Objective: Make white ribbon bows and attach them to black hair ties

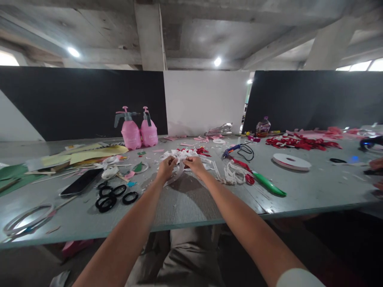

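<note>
Pinching white ribbon strip (pixel 180 159) w/ left hand (pixel 165 167) & right hand (pixel 195 164), fingers clamped on it, just above grey-green table (pixel 191 207) at ctr. To left: black phone (pixel 80 181), black rings (pixel 112 196), pink spray bottles (pixel 139 133) at back. To right: green-handled tool (pixel 268 184), white tape roll (pixel 291 162), red ribbon scraps (pixel 302 142). Behind: black & white partition boards (pixel 203 103); concrete ceiling (pixel 191 28), lamps lit.

There is one view, from the person's head, facing forward and only slightly down across the counter (pixel 185 207), whose near edge crosses the lower third of the frame while the ceiling fills the top. The forearms rise from the bottom edge, close to the lens, to the left hand (pixel 165 167) and right hand (pixel 194 164), which meet on a white ribbon (pixel 180 158) at the centre. The pink spray bottles (pixel 139 131) stand farther back, left of centre.
</note>
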Tool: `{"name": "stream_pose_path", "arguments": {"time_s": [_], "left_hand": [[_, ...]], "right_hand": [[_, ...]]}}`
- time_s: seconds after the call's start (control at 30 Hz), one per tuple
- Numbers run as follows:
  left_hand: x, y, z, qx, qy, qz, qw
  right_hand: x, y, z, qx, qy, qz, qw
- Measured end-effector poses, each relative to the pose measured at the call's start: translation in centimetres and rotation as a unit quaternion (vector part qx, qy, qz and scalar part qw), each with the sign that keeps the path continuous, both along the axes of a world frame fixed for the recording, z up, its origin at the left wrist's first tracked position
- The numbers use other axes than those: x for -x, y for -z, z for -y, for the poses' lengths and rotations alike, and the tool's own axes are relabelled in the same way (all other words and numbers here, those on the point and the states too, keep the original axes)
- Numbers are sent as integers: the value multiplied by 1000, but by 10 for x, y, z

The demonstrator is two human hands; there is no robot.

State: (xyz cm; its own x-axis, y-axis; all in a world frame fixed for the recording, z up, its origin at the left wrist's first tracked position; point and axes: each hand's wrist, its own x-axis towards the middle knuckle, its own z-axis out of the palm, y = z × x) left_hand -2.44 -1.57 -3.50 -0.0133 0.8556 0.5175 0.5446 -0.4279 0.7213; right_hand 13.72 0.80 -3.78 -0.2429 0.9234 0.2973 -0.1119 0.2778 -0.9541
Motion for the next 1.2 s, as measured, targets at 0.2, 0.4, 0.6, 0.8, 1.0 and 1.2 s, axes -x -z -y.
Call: {"name": "stream_pose_path", "arguments": {"time_s": [0.2, 0.4, 0.6, 0.8, 1.0, 1.2], "left_hand": [[0, 1, -1, -60, -5, -32, 998], [1, 0, 0, -64, -20, -71, 995], [3, 0, 2, -77, -19, -87, 993], [3, -1, 3, -69, -19, -107, 992], [2, -4, 8, -62, -46, -140, 987], [-3, -12, 18, -80, -84, -195, 974]], "right_hand": [[0, -1, 0, -35, 4, 42, 999], [-1, 1, -3, -75, 9, 96, 993], [-2, 1, -3, -71, 3, 99, 993], [-4, -1, -1, -86, 21, 132, 987], [-5, 0, -1, -114, 29, 179, 977], [-5, 0, -1, -134, 31, 214, 967]]}}
